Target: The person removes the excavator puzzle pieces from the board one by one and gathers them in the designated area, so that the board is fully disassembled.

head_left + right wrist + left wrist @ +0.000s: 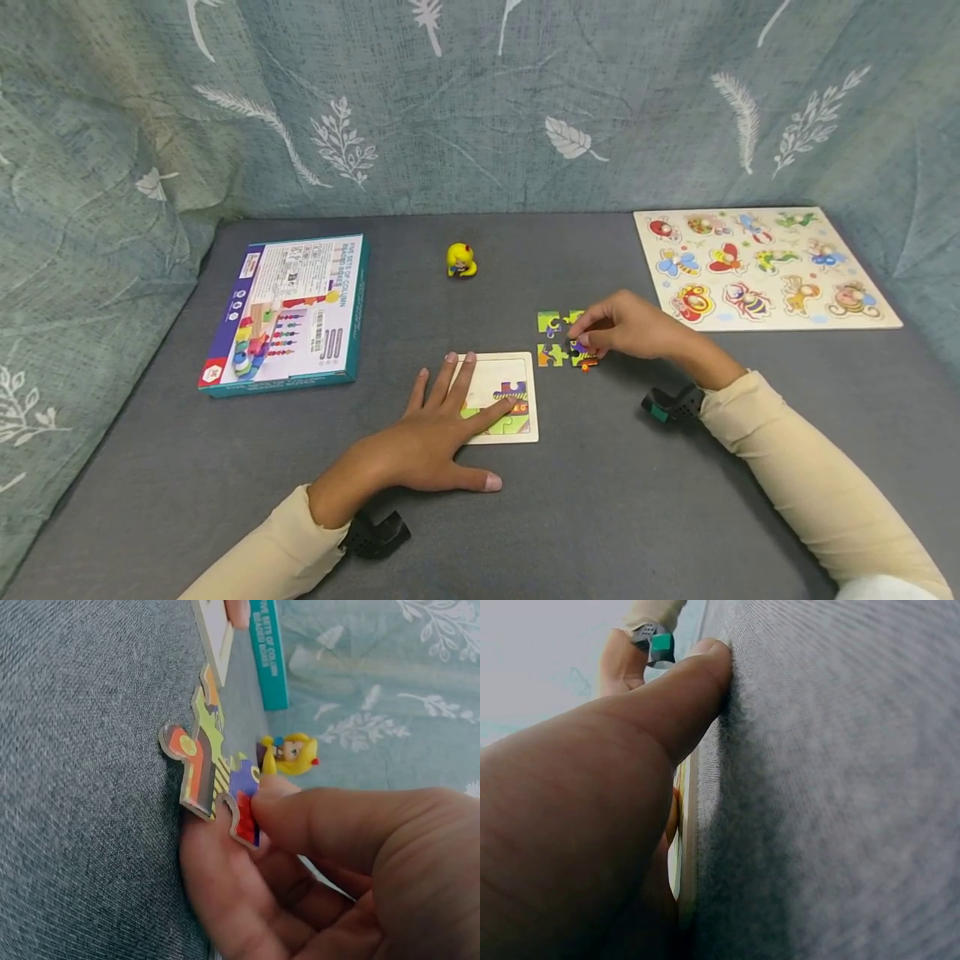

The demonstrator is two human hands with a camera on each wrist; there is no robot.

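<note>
My left hand (pixel 420 450) lies with spread fingers across a wooden jigsaw puzzle board (pixel 533 392). Green, purple and orange pieces are fitted in the board's lower part, partly covered by that hand. To the right of the board, my right hand (pixel 633 332) pinches a purple and red puzzle piece (pixel 244 821) between thumb and finger. Just beside it on the table is an orange, black-striped piece (pixel 196 784). Other loose green puzzle pieces (pixel 551 356) lie to the left of my right fingertips. In the left wrist view, the left thumb (pixel 682 690) hides most of the board.
A boxed bead set (pixel 300 308) lies at the left. A small yellow-haired figurine (pixel 461 261) stands at the back middle. At the back right lies a wooden insect peg puzzle (pixel 765 267). Patterned curtain (pixel 480 108) hangs behind the grey table (pixel 600 517).
</note>
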